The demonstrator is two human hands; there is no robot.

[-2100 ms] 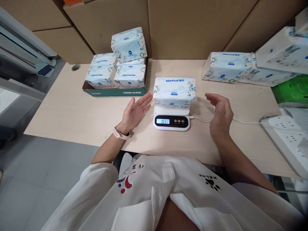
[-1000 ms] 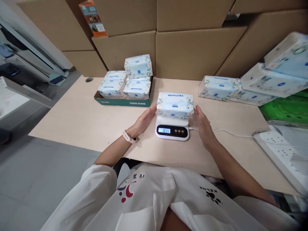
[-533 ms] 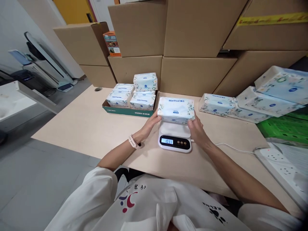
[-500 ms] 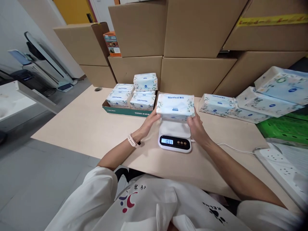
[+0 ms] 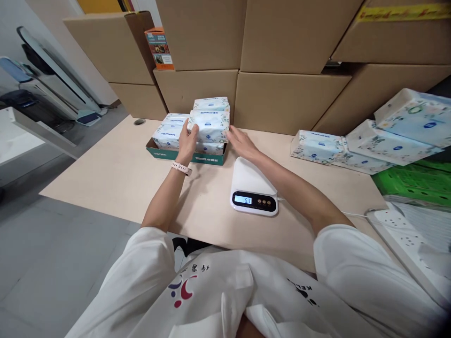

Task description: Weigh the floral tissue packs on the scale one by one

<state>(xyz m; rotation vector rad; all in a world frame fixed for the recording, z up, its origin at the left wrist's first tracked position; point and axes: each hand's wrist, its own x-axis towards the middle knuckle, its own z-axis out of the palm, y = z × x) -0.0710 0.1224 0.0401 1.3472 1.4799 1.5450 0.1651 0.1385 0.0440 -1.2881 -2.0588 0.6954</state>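
Observation:
A pack of tissues (image 5: 209,126), white and pale blue with a leaf print, is between my two hands over the right half of a low green tray (image 5: 169,153). My left hand (image 5: 187,138) grips its left side, thumb on the front face. At its right edge my right hand (image 5: 241,142) presses with the fingertips. Other tissue packs (image 5: 167,137) sit in the tray, and one more (image 5: 211,103) shows behind the held pack. To the right of the tray stands a white digital scale (image 5: 254,188), its platform bare and partly covered by my right forearm; its display seems to read 51.
Several tissue packs (image 5: 317,146) are grouped at the right, some stacked. Cardboard boxes (image 5: 278,101) form a wall along the back. A green plastic crate (image 5: 416,185) and a white power strip (image 5: 401,230) lie at the right, with a white cable (image 5: 354,214) running toward the scale.
Both hands have carried the tissue pack from above the scale leftward to the tray. The scale's display has gone from about 1031 to about 51. The view has shifted slightly.

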